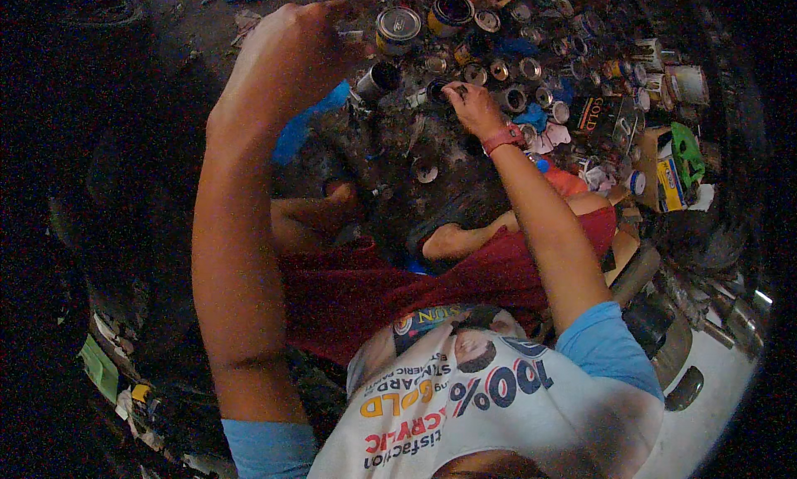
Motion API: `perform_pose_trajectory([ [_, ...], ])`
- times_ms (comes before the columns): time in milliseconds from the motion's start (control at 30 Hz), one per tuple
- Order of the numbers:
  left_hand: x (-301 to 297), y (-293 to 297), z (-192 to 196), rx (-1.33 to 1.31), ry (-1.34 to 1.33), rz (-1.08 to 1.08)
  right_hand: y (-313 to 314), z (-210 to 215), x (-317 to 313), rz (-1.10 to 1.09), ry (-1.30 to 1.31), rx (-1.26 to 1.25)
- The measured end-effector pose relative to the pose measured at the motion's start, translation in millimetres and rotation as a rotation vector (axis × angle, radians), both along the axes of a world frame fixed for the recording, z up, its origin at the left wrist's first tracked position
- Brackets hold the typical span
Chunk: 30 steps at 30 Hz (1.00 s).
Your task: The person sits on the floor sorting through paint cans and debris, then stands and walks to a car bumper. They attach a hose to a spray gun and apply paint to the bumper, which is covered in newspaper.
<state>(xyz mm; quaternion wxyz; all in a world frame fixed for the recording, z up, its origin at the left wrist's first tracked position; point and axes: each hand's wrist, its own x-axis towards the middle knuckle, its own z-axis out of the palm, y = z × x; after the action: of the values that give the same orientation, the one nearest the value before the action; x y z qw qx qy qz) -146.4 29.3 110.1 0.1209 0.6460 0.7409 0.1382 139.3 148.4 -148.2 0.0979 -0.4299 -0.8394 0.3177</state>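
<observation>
My left hand point(303, 51) is raised at the upper left, near and slightly blurred. Its fingers curl closed toward a small pale piece point(351, 37), but the hand's back hides what is in them. Lower and to the right, my right hand point(477, 112), with a reddish band on its wrist, pinches the rim of a small dark can point(435, 89) standing on the ground. A larger open can point(379, 79), dark inside, tilts just left of it. Behind them stands a lidded paint can point(398, 27).
Many paint cans and lids crowd the ground at the upper right, including an open yellow-labelled can point(451, 12). A cardboard box point(660, 172) with green plastic sits farther right. Blue plastic point(305, 126) lies under my left forearm. A round lid point(425, 170) lies between my feet.
</observation>
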Motion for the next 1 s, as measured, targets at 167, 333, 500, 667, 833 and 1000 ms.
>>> perform_pose_trajectory([
  [167, -1.5, 2.7, -7.1, 0.058, 0.014, -0.023, 2.9, -7.0, -3.1, -0.013, 0.121, 0.039],
  [333, 4.4, 5.2, 8.6, 0.009, -0.028, -0.080, 8.8, -17.2, -0.9, -0.036, -0.026, 0.126],
  [500, -1.2, 0.9, -0.4, 0.086, 0.049, -0.091, 10.7, 2.6, -12.0, 0.005, -0.266, 0.072],
  [667, 1.3, 3.2, 2.8, 0.003, -0.006, -0.086, 14.3, -16.9, -2.0, -0.056, -0.028, -0.058],
  [833, -6.3, 4.0, -6.7, 0.031, 0.088, -0.130, 13.1, -7.2, -7.9, -0.009, -0.053, 0.005],
  [1000, 6.2, 3.4, 5.9, 0.055, 0.008, -0.077, 14.9, -15.3, -2.9, 0.028, -0.111, 0.122],
])
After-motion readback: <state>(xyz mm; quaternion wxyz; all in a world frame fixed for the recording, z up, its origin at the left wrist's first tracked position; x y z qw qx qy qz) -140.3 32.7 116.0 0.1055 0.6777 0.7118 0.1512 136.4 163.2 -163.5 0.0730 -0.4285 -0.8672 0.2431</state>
